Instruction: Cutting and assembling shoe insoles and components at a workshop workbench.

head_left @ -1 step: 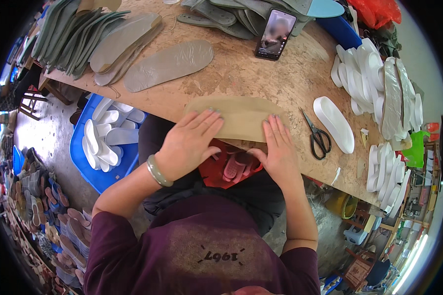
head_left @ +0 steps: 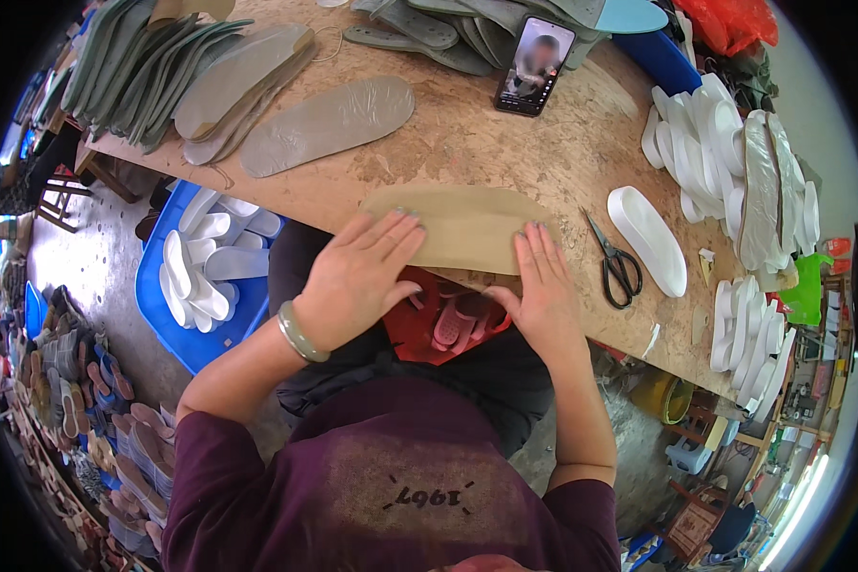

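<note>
A tan, insole-shaped sheet (head_left: 472, 224) lies flat at the table's front edge, its long side running left to right. My left hand (head_left: 362, 269), with a bangle at the wrist, rests its stretched fingers on the sheet's left part. On the right end of the sheet lie the fingers of my right hand (head_left: 545, 286), also spread out flat. Both thumbs point inward past the table edge. Right of that hand are black-handled scissors (head_left: 615, 265) and a white shoe sole (head_left: 646, 241). Whatever lies beneath the sheet is hidden.
Plastic-covered insoles (head_left: 329, 126) and stacked grey-green insoles (head_left: 143, 81) occupy the table's back left. A phone (head_left: 534, 67) leans on grey soles at the back. White soles (head_left: 701, 143) pile up at the right. Below are a blue bin (head_left: 153, 276) and a red container (head_left: 405, 334).
My left hand has slid slightly left and my right hand slightly right along the sheet. The picture on the phone has changed a little.
</note>
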Available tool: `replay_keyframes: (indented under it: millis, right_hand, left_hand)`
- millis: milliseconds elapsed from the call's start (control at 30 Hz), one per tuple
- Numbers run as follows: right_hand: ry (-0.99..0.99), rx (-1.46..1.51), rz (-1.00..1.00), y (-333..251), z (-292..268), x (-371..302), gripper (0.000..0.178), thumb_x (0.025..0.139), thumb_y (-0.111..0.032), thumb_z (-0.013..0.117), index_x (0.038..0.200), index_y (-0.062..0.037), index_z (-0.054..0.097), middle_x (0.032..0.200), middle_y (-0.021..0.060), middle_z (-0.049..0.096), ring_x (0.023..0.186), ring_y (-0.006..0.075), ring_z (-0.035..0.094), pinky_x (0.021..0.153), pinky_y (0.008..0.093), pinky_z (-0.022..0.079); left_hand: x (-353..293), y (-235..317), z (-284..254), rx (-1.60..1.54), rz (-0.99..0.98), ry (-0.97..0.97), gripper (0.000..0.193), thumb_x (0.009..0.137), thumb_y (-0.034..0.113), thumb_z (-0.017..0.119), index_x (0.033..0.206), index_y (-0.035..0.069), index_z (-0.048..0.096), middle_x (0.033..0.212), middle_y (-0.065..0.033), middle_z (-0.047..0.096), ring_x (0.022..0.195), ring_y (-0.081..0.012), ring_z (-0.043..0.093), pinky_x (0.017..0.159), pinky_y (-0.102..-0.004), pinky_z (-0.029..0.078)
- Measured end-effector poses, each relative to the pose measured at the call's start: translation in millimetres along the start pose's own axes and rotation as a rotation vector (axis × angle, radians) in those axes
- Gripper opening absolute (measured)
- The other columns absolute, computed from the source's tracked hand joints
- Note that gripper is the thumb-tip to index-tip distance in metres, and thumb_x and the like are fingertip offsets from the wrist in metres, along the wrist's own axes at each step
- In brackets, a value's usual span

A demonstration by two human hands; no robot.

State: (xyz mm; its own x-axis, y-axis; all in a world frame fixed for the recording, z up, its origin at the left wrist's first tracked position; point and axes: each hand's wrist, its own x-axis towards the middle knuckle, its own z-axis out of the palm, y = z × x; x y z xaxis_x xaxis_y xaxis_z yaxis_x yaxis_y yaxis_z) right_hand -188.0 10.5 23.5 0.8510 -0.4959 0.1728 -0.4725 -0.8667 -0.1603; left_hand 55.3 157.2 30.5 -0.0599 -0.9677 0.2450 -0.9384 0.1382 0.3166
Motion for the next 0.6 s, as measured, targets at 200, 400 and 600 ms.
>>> replay_keyframes:
  millis: [200, 400, 600]
  right_hand:
    - [0.044, -0.075, 0.05, 5.9, 2.8, -3.8, 0.078, 0.082, -0.044, 0.072, 0.137, 0.0061, 0.047, 0.147, 0.0247, 0.046, 0.14, 0.0377, 0.04, 0.115, 0.0507, 0.032]
    - [0.054, -0.16, 0.066, -6.9, 3.2, 10.7, 0.079, 0.084, -0.049, 0.069, 0.135, 0.0078, 0.048, 0.143, 0.0261, 0.049, 0.138, 0.0381, 0.043, 0.117, 0.05, 0.03]
    - [0.061, 0.09, -0.043, -64.0, 18.0, 48.8, 0.076, 0.085, -0.046, 0.07, 0.135, 0.0072, 0.048, 0.141, 0.0275, 0.05, 0.136, 0.0397, 0.045, 0.115, 0.0495, 0.033]
  left_hand:
    - [-14.0, -9.2, -10.0, 0.179, -0.075, 0.033, 0.058, 0.083, 0.034, 0.073, 0.133, 0.009, 0.058, 0.139, -0.0056, 0.059, 0.134, -0.0196, 0.05, 0.118, -0.0542, 0.024]
    - [-12.8, -18.4, -5.7, 0.063, -0.043, 0.062, 0.062, 0.081, 0.03, 0.076, 0.135, 0.007, 0.054, 0.141, -0.0092, 0.056, 0.136, -0.023, 0.048, 0.119, -0.0559, 0.021]
    - [-13.6, -30.5, 22.9, -0.218, -0.203, 0.335, 0.094, 0.071, 0.016, 0.083, 0.15, 0.004, 0.034, 0.143, -0.0159, 0.051, 0.135, -0.0296, 0.047, 0.116, -0.0515, 0.031]
